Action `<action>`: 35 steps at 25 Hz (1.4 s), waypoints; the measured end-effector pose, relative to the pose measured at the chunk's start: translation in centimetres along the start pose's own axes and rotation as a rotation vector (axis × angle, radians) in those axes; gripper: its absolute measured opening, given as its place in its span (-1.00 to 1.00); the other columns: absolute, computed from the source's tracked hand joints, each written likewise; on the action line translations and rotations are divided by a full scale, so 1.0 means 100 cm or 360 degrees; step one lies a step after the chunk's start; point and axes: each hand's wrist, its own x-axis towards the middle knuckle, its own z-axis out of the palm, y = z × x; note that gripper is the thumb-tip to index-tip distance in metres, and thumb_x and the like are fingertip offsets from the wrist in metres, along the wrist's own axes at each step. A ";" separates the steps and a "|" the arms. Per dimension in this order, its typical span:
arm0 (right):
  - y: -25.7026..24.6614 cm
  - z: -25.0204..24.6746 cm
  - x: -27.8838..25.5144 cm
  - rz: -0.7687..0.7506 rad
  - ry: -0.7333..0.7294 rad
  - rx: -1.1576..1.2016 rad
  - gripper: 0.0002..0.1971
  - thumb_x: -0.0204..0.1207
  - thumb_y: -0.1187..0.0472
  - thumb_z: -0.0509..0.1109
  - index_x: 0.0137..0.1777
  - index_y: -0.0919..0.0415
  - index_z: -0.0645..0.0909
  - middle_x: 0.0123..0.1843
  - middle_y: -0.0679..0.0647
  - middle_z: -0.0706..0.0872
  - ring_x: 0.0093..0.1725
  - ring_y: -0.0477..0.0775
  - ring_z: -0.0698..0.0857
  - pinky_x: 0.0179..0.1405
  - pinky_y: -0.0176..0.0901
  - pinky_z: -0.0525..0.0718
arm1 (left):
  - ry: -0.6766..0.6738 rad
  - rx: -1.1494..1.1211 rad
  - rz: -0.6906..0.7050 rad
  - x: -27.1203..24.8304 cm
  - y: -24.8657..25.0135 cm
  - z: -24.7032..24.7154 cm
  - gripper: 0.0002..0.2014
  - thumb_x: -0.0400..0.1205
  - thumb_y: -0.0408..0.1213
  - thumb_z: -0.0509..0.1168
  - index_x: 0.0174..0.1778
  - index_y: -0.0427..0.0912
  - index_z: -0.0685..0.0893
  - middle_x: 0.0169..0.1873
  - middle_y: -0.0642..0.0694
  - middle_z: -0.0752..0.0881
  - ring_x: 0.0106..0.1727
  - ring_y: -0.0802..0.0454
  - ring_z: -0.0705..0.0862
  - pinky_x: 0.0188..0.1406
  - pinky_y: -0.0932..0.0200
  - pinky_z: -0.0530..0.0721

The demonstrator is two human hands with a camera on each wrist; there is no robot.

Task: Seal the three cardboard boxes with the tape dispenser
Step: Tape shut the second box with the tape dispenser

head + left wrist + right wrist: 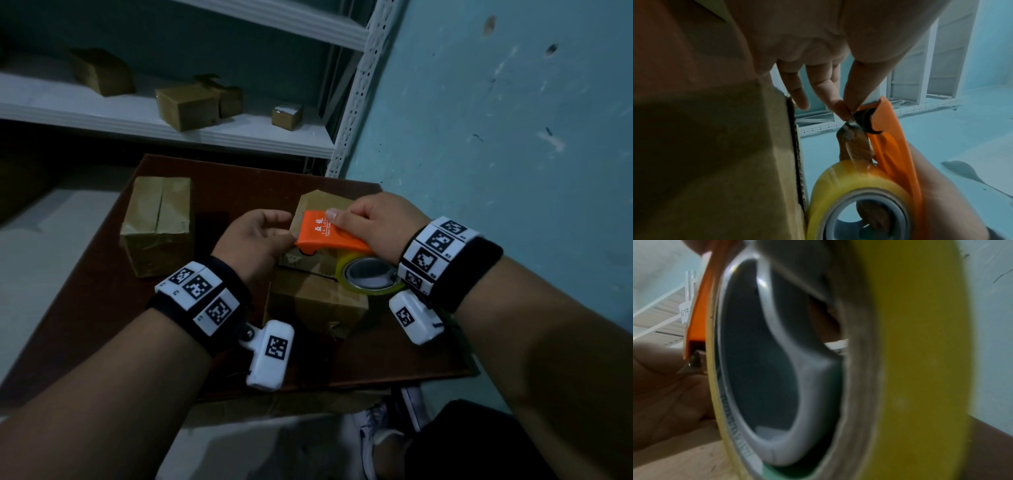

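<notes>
While the tape dispenser (329,236) was gripped in the right hand (373,226) above the near box (318,301), its tape end (847,129) was pinched by the left hand (255,240). Probably, that end was best drawn out straight and pressed flat beside the box's seam before any pull.

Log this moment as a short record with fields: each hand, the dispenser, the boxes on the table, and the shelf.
left hand: pinches the tape end at the dispenser's blade
right hand: grips the dispenser
dispenser: orange, with a yellowish tape roll, held over the near box
boxes on table: three; far-left box apart, third box behind the dispenser
near box: flap seam visible, sealing not clear
shelf: several smaller boxes
</notes>
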 end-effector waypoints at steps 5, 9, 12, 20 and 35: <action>-0.001 -0.006 -0.003 -0.0010 0.0024 0.0041 -0.45 0.70 -0.43 0.18 -0.26 -0.03 0.65 -0.28 -0.02 0.67 -0.23 0.03 0.70 -0.17 -0.08 0.52 | -0.0164 0.0053 0.0047 0.000 -0.004 0.000 -0.78 0.77 -0.35 0.37 0.32 -0.14 0.75 0.03 -0.15 0.90 0.10 -0.08 0.88 0.16 -0.15 0.83; -0.002 -0.012 -0.007 -0.0030 0.0085 0.0050 -0.47 0.68 -0.42 0.21 -0.12 -0.02 0.74 -0.16 -0.02 0.72 -0.15 0.00 0.71 -0.15 -0.08 0.55 | -0.0224 -0.0127 0.0037 -0.003 0.001 -0.002 -0.80 0.77 -0.35 0.31 0.18 -0.13 0.84 0.03 -0.19 0.90 0.13 -0.14 0.87 0.17 -0.11 0.78; -0.003 -0.014 -0.008 -0.0053 0.0099 0.0006 -0.47 0.67 -0.43 0.22 -0.09 -0.02 0.76 -0.13 -0.02 0.74 -0.13 -0.01 0.72 -0.15 -0.09 0.58 | -0.0278 -0.0167 0.0069 -0.005 0.002 -0.004 -0.80 0.75 -0.37 0.34 0.20 -0.15 0.84 0.08 -0.24 0.89 0.20 -0.22 0.85 0.29 -0.20 0.75; -0.003 -0.019 -0.009 -0.0058 0.0133 -0.0015 -0.46 0.66 -0.43 0.23 -0.02 0.00 0.79 -0.08 -0.03 0.77 -0.09 -0.02 0.73 -0.04 -0.06 0.68 | -0.0288 0.0117 0.0244 -0.014 0.012 -0.006 -0.80 0.78 -0.40 0.33 0.20 -0.13 0.82 0.04 -0.11 0.91 0.10 -0.01 0.88 0.14 0.08 0.82; -0.013 -0.028 -0.008 -0.0132 0.0274 0.0038 -0.52 0.65 -0.42 0.27 -0.06 -0.06 0.77 -0.17 -0.11 0.77 -0.16 -0.11 0.73 -0.11 -0.12 0.65 | -0.0145 0.0172 0.0413 -0.020 0.021 -0.003 -0.94 0.74 -0.49 0.35 0.05 -0.29 0.72 -0.15 -0.29 0.84 -0.19 -0.05 0.76 -0.18 0.21 0.69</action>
